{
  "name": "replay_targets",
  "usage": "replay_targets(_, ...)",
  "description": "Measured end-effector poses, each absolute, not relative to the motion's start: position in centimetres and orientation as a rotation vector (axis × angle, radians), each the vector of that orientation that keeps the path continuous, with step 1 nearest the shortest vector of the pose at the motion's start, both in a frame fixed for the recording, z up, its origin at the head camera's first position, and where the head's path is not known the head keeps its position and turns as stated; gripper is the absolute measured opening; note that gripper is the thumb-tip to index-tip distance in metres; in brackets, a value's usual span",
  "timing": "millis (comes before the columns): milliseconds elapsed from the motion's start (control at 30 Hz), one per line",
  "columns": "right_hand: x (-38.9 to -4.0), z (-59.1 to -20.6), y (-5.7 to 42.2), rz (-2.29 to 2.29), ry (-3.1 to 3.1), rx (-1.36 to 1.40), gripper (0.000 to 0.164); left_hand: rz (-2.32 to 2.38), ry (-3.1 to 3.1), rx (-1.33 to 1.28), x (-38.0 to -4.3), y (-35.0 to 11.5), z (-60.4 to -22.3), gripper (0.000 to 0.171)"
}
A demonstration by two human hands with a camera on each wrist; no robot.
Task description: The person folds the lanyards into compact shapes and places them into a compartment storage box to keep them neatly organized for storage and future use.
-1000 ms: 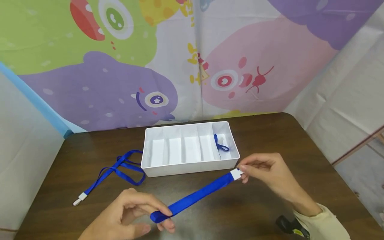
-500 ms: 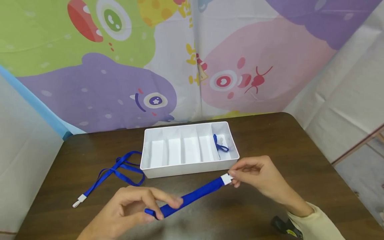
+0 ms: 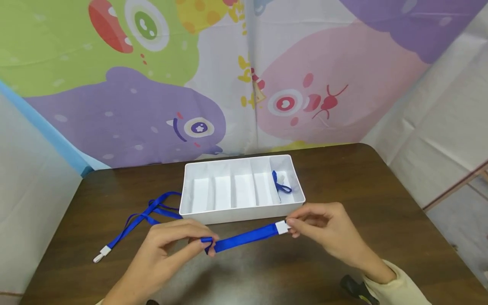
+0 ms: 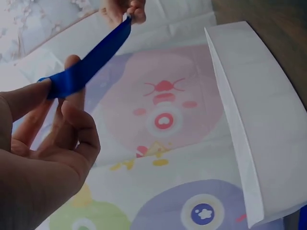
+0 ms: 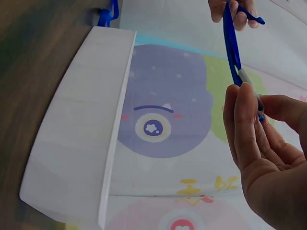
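Note:
A folded blue lanyard [image 3: 245, 238] is stretched between both hands, just in front of the white box. My left hand [image 3: 164, 250] pinches its folded end between thumb and fingers; in the left wrist view the blue strap [image 4: 96, 60] passes over the fingers. My right hand [image 3: 328, 231] pinches the white plastic clip end [image 3: 282, 227], which shows edge-on as a pale clip [image 5: 249, 84] in the right wrist view. A second blue lanyard [image 3: 146, 212] lies loosely looped on the table, left of the box, with its white clip [image 3: 101, 253] toward the front left.
The white divided box [image 3: 244, 215] stands at the table's middle back. A coiled blue cord [image 3: 282, 187] lies in its rightmost compartment. A dark object [image 3: 356, 289] sits by the right sleeve. A cartoon-printed cloth [image 3: 160, 114] hangs behind the brown table [image 3: 343, 178].
The left hand has risen and shifted its pinch, folding over the strap's left end, so the stretched part is shorter. The right hand has moved slightly left and down, still holding the clip end.

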State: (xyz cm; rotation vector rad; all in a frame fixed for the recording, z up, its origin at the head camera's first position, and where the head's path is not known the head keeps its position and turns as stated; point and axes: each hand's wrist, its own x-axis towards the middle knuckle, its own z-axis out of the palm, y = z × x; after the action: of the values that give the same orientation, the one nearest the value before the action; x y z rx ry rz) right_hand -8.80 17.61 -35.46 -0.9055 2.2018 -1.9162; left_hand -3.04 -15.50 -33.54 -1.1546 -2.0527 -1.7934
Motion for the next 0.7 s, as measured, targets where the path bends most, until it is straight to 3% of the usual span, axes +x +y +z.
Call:
replay_targets(267, -8.3, -35.1, 16.7, -1.866, 2.371, -0.912, 0.014, -1.617, -2.197, -0.964, -3.0, -14.4, -33.2, 0.037)
replay_targets(700, -7.7, -34.9, 15.0, -1.956, 2.326, -1.060, 0.013, -1.464, -2.324, -0.826, -3.2, -12.0, -32.8, 0.013)
